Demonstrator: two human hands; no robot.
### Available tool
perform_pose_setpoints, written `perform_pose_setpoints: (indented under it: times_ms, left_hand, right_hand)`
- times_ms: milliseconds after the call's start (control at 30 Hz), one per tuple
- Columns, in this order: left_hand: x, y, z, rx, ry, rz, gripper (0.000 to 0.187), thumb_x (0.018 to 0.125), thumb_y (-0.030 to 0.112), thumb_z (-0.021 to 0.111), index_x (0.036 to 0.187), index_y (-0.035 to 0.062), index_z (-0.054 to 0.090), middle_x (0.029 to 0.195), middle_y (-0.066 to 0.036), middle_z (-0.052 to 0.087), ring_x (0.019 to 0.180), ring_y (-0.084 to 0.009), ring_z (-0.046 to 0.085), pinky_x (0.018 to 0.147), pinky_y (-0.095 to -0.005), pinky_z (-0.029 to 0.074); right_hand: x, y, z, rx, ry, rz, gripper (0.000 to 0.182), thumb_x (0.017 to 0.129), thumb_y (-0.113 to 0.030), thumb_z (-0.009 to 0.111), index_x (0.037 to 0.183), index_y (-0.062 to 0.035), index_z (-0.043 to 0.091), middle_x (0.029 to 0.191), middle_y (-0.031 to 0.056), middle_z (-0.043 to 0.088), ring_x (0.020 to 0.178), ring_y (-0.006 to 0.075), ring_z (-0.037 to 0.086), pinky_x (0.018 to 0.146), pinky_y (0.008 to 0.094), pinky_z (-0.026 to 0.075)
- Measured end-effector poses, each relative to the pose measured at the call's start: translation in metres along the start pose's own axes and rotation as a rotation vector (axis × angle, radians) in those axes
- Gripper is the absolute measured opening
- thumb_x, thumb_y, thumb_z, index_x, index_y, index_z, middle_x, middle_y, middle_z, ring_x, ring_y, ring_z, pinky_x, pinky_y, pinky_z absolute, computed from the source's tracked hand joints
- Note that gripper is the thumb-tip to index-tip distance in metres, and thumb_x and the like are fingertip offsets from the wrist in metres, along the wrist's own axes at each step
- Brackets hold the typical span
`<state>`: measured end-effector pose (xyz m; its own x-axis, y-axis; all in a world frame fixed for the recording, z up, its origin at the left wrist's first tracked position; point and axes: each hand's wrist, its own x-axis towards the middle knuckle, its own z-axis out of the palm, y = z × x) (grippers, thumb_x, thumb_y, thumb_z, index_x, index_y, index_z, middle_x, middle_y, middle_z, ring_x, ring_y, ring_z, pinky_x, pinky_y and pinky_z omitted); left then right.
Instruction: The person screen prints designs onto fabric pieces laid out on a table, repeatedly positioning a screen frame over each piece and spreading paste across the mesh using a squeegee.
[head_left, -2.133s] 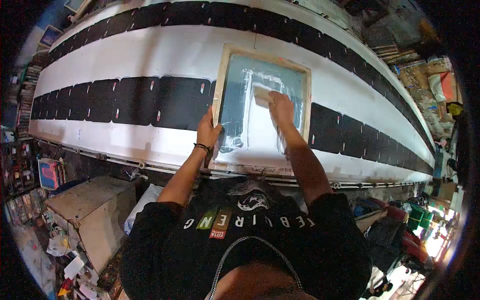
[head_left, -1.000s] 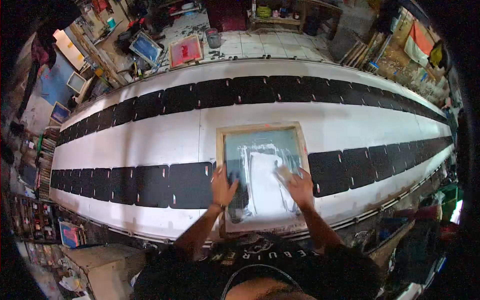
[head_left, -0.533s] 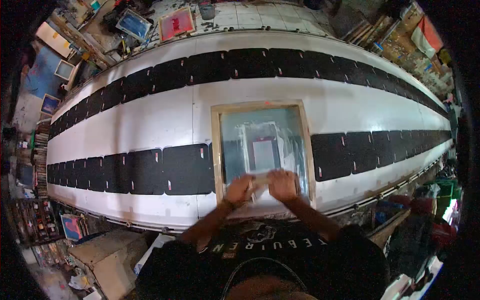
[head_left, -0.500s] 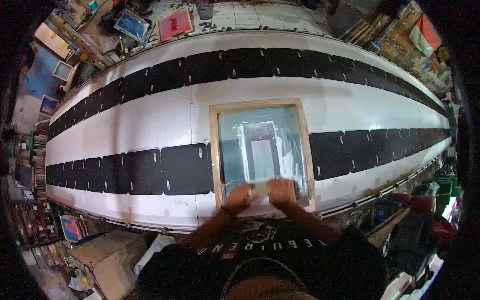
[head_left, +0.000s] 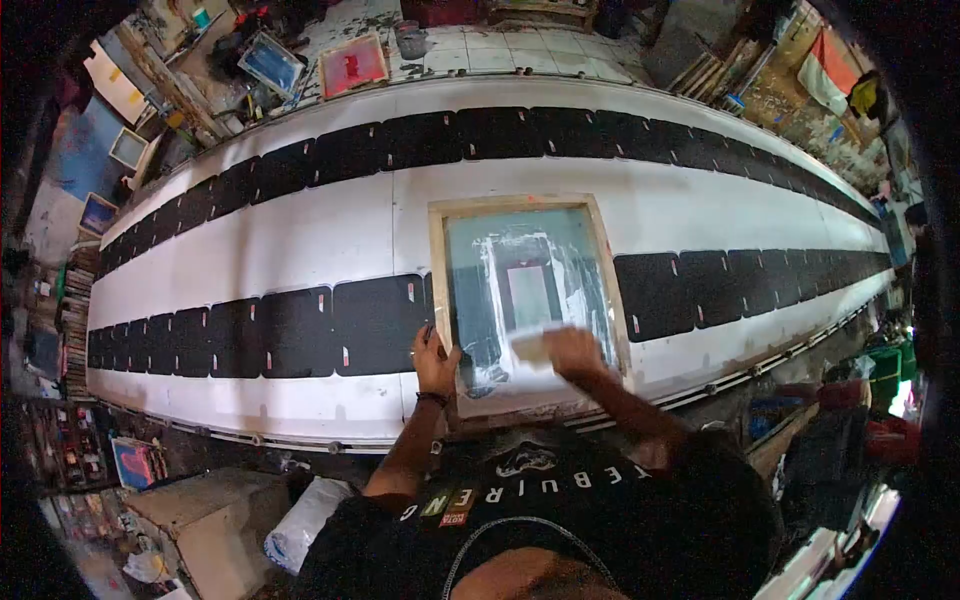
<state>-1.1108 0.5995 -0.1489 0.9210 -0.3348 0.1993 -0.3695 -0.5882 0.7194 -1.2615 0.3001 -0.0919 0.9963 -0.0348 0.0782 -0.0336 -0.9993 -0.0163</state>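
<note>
A wooden-framed screen (head_left: pixel 437 240) with pale, streaked mesh lies on the long white table (head_left: pixel 300 240), over the near row of black pieces (head_left: pixel 381 326). My left hand (head_left: pixel 436 363) is at the frame's left edge, fingers curled on the wood. In my right hand (head_left: pixel 575 352) is a pale squeegee (head_left: pixel 531 347), blurred by motion, tilted over the lower part of the mesh. White paste streaks show around the rectangular design in the mesh.
A far row of black pieces (head_left: pixel 420 139) runs along the table. Rails edge the table's near side. Beyond it stand a bucket (head_left: pixel 410 40) and a red framed screen (head_left: pixel 352 66). A cardboard box (head_left: pixel 215 530) is at the lower left.
My left hand has left the squeegee and moved left to the frame's edge. My right hand keeps the squeegee, now turned at an angle and slightly higher in view.
</note>
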Motion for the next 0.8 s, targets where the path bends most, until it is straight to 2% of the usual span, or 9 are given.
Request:
perform_pose_setpoints:
  times_ms: [167, 267, 367, 400, 500, 600, 667, 767, 800]
  left_hand:
    - [-0.002, 0.019, 0.006, -0.373, -0.114, -0.344, 0.073, 0.091, 0.02, 0.075, 0.152, -0.008, 0.046, 0.14, -0.029, 0.055, 0.123, -0.0354, 0.06, 0.108, -0.0452, 0.047]
    - [-0.006, 0.028, 0.005, -0.346, -0.015, -0.314, 0.074, 0.091, 0.014, 0.075, 0.155, -0.0051, 0.042, 0.12, -0.016, 0.061, 0.11, -0.0248, 0.059, 0.1, -0.0385, 0.049]
    - [-0.006, 0.001, 0.029, -0.344, 0.04, -0.141, 0.068, 0.093, 0.012, 0.073, 0.153, -0.0054, 0.045, 0.12, -0.016, 0.061, 0.109, -0.024, 0.059, 0.098, -0.037, 0.05]
    - [-0.007, 0.022, 0.03, -0.377, 0.06, -0.179, 0.064, 0.094, 0.011, 0.071, 0.15, -0.0057, 0.047, 0.123, -0.018, 0.062, 0.113, -0.0259, 0.061, 0.1, -0.039, 0.05]
    - [-0.005, 0.084, 0.065, -0.385, 0.116, -0.096, 0.062, 0.094, 0.011, 0.07, 0.148, -0.0064, 0.048, 0.129, -0.02, 0.062, 0.116, -0.027, 0.062, 0.099, -0.0411, 0.051]
    - [0.003, 0.134, 0.137, -0.452, 0.066, -0.168, 0.066, 0.096, 0.016, 0.071, 0.152, -0.0048, 0.043, 0.142, -0.025, 0.057, 0.133, -0.0326, 0.056, 0.111, -0.0439, 0.044]
    - [-0.004, 0.144, 0.186, -0.393, 0.012, -0.196, 0.068, 0.096, 0.018, 0.071, 0.154, -0.0044, 0.041, 0.144, -0.026, 0.055, 0.135, -0.0338, 0.054, 0.113, -0.0444, 0.043]
    - [-0.018, 0.179, 0.212, -0.37, 0.089, -0.119, 0.07, 0.096, 0.019, 0.071, 0.155, -0.0044, 0.04, 0.146, -0.026, 0.054, 0.135, -0.0359, 0.055, 0.112, -0.0448, 0.043]
    - [-0.027, 0.185, 0.206, -0.4, 0.04, -0.203, 0.069, 0.097, 0.02, 0.07, 0.155, -0.0045, 0.041, 0.146, -0.026, 0.055, 0.134, -0.0357, 0.055, 0.112, -0.0449, 0.044]
  right_hand:
    - [0.121, 0.054, 0.051, 0.475, 0.304, 0.2, 0.03, 0.091, -0.018, 0.062, 0.117, -0.008, 0.072, 0.102, 0.0148, 0.073, 0.096, 0.0371, 0.069, 0.087, 0.0508, 0.056]
    - [0.104, 0.041, -0.071, 0.406, -0.138, 0.473, 0.029, 0.091, -0.027, 0.066, 0.115, -0.0136, 0.076, 0.118, 0.0138, 0.073, 0.119, 0.0352, 0.064, 0.099, 0.0496, 0.054]
    - [0.028, 0.124, 0.034, 0.453, 0.087, 0.345, 0.032, 0.089, -0.028, 0.068, 0.118, -0.0149, 0.076, 0.112, 0.0133, 0.075, 0.128, 0.0355, 0.06, 0.102, 0.049, 0.052]
    - [0.009, 0.163, 0.104, 0.921, 0.573, 0.427, 0.032, 0.09, -0.029, 0.068, 0.117, -0.0145, 0.076, 0.116, 0.0145, 0.075, 0.129, 0.037, 0.059, 0.106, 0.0481, 0.05]
    - [-0.054, 0.265, 0.125, 0.217, 0.139, 0.477, 0.03, 0.092, -0.029, 0.065, 0.116, -0.0157, 0.077, 0.12, 0.0162, 0.073, 0.125, 0.0367, 0.061, 0.104, 0.0461, 0.051]
    - [-0.072, 0.338, 0.09, 0.517, 0.032, 0.53, 0.028, 0.094, -0.027, 0.063, 0.111, -0.0102, 0.077, 0.114, 0.0129, 0.075, 0.118, 0.0322, 0.066, 0.104, 0.0445, 0.051]
    - [-0.087, 0.351, 0.046, 1.282, 0.367, 0.659, 0.027, 0.095, -0.023, 0.06, 0.104, -0.0023, 0.076, 0.103, 0.0084, 0.076, 0.105, 0.0285, 0.07, 0.098, 0.0423, 0.053]
    - [-0.108, 0.389, 0.061, 1.487, 0.188, 1.038, 0.031, 0.098, -0.024, 0.059, 0.1, 0.0022, 0.074, 0.104, 0.0085, 0.075, 0.098, 0.0259, 0.07, 0.094, 0.0421, 0.054]
    - [-0.125, 0.389, 0.062, 1.191, 0.166, 0.966, 0.031, 0.094, -0.026, 0.063, 0.105, 0.0007, 0.073, 0.103, 0.0098, 0.074, 0.096, 0.0243, 0.07, 0.088, 0.041, 0.055]
